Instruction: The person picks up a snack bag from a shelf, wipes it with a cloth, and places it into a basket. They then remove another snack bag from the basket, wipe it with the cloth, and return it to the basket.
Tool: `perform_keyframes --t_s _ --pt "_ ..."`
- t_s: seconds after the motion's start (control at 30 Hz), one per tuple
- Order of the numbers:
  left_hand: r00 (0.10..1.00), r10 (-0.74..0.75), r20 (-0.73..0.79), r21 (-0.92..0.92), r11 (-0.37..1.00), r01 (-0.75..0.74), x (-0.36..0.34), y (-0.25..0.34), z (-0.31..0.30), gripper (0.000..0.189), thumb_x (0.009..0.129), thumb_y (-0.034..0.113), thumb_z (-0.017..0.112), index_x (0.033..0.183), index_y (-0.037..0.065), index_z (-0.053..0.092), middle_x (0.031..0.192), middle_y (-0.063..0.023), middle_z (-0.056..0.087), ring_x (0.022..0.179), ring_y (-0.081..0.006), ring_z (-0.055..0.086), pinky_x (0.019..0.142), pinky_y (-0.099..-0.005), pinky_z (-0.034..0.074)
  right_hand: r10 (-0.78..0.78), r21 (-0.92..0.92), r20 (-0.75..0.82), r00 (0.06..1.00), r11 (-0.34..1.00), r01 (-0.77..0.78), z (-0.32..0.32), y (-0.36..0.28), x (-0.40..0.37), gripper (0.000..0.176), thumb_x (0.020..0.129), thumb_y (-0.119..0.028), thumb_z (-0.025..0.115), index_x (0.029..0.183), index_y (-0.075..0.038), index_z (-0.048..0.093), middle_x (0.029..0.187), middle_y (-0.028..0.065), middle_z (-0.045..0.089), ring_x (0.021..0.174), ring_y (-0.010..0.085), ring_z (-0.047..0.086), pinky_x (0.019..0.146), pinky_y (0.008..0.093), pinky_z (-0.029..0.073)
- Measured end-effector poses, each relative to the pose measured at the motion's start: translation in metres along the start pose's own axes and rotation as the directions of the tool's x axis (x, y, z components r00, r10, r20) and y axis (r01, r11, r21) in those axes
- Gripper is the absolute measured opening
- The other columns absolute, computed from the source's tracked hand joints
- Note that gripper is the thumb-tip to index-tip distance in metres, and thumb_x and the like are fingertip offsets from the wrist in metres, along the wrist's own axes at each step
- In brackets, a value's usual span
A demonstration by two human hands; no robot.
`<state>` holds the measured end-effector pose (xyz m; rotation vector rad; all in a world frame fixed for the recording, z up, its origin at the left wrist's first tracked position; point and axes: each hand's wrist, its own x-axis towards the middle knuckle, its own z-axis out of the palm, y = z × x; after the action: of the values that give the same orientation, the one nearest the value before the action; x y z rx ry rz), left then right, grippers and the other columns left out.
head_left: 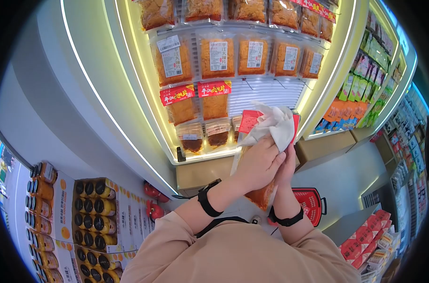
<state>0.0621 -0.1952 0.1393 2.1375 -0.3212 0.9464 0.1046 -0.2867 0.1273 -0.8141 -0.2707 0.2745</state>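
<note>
A bag of reddish-orange food (pixel 260 197) with a red header card (pixel 249 121) hangs upright between my hands, in front of the lit rack. My left hand (pixel 259 162) has its fingers closed on a crumpled white cloth or tissue (pixel 278 125), pressed over the upper part of the bag. Against the bag's right side rests my right hand (pixel 286 165), its fingers pressed together close to my left fingers. The wrists and forearms cover part of the bag, and its lower corner shows below them.
Packaged snacks (pixel 217 57) hang in rows on the lit rack (pixel 266 94). Jars (pixel 96 206) are stacked at the lower left. A red basket (pixel 322 207) stands on the floor behind my right wrist. Red packages (pixel 365 238) lie at the lower right.
</note>
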Motion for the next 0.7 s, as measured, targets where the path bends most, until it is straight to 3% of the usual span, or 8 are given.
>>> perform_keyframes --t_s 0.07,0.2,0.3,0.37,0.47,0.53,0.63,0.7 --pt "0.984 0.024 0.178 0.020 0.999 -0.028 -0.012 0.009 0.010 0.042 0.093 0.018 0.048 0.129 -0.003 0.049 0.125 -0.0237 0.053 0.118 -0.0412 0.048 0.099 -0.0456 0.039 -0.045 0.123 0.056 0.997 0.992 0.038 -0.014 -0.007 0.016 0.047 0.102 -0.035 0.030 0.135 -0.005 0.044 0.130 0.0105 0.053 0.118 0.0227 0.053 0.100 0.0369 0.042" --pt "0.975 0.010 0.222 0.003 1.000 -0.011 -0.040 0.026 0.001 0.043 0.091 0.017 0.049 0.128 -0.005 0.049 0.124 -0.0231 0.054 0.118 -0.0421 0.047 0.101 -0.0456 0.039 -0.063 0.280 0.112 0.992 0.959 0.029 0.005 -0.037 0.008 0.045 0.102 -0.035 0.029 0.132 -0.005 0.045 0.127 0.0122 0.055 0.113 0.0243 0.056 0.096 0.0387 0.046" --pt "0.971 0.018 0.239 0.023 0.999 -0.025 -0.065 0.029 -0.006 0.041 0.091 0.017 0.050 0.126 -0.004 0.050 0.121 -0.0226 0.055 0.114 -0.0420 0.050 0.097 -0.0451 0.042 -0.149 0.249 0.126 0.981 0.962 0.115 -0.023 -0.032 0.019 0.046 0.103 -0.035 0.029 0.132 -0.004 0.045 0.126 0.0119 0.055 0.112 0.0242 0.056 0.096 0.0387 0.046" --pt "0.970 0.058 0.237 0.051 0.996 -0.072 -0.088 0.019 -0.009 0.038 0.091 0.016 0.050 0.124 -0.003 0.052 0.115 -0.0217 0.058 0.109 -0.0419 0.054 0.093 -0.0441 0.045 -0.197 0.165 0.014 0.980 0.968 0.192 -0.039 -0.040 0.027 0.046 0.103 -0.036 0.029 0.131 -0.003 0.045 0.127 0.0108 0.054 0.111 0.0239 0.057 0.096 0.0380 0.046" --pt "0.896 -0.294 0.332 0.152 0.954 0.257 -0.117 -0.012 -0.018 0.026 0.094 0.018 0.051 0.108 -0.003 0.058 0.088 -0.0164 0.061 0.079 -0.0337 0.059 0.068 -0.0422 0.048 -0.250 0.176 0.044 0.967 0.955 0.238 -0.048 -0.067 0.034 0.045 0.103 -0.035 0.030 0.133 -0.004 0.044 0.128 0.0101 0.053 0.115 0.0227 0.054 0.098 0.0366 0.044" --pt "0.841 -0.534 0.088 -0.061 0.840 0.539 -0.125 -0.060 -0.012 0.025 0.097 0.021 0.049 0.097 -0.002 0.058 0.072 -0.0114 0.055 0.061 -0.0284 0.052 0.056 -0.0392 0.042 -0.116 0.228 0.142 0.983 0.970 0.081 -0.048 -0.073 0.030 0.046 0.103 -0.035 0.031 0.135 -0.005 0.043 0.130 0.0104 0.052 0.118 0.0227 0.052 0.100 0.0369 0.042" --pt "0.855 -0.432 -0.286 -0.282 0.891 0.355 -0.057 -0.060 -0.034 0.028 0.100 0.022 0.044 0.098 -0.003 0.056 0.079 -0.0153 0.056 0.067 -0.0282 0.050 0.061 -0.0371 0.040 -0.031 0.182 0.195 0.980 0.983 -0.005 -0.054 -0.045 0.021 0.047 0.103 -0.037 0.032 0.137 -0.006 0.041 0.133 0.0108 0.050 0.122 0.0233 0.050 0.103 0.0374 0.039" --pt "0.901 -0.252 -0.352 -0.215 0.959 0.184 -0.014 -0.047 -0.043 0.029 0.100 0.020 0.042 0.110 -0.003 0.055 0.094 -0.0197 0.058 0.082 -0.0329 0.055 0.073 -0.0387 0.043 -0.013 0.170 0.195 0.981 0.985 -0.021 -0.042 -0.026 0.012 0.048 0.102 -0.037 0.033 0.138 -0.007 0.039 0.135 0.0110 0.049 0.123 0.0238 0.049 0.104 0.0377 0.038"
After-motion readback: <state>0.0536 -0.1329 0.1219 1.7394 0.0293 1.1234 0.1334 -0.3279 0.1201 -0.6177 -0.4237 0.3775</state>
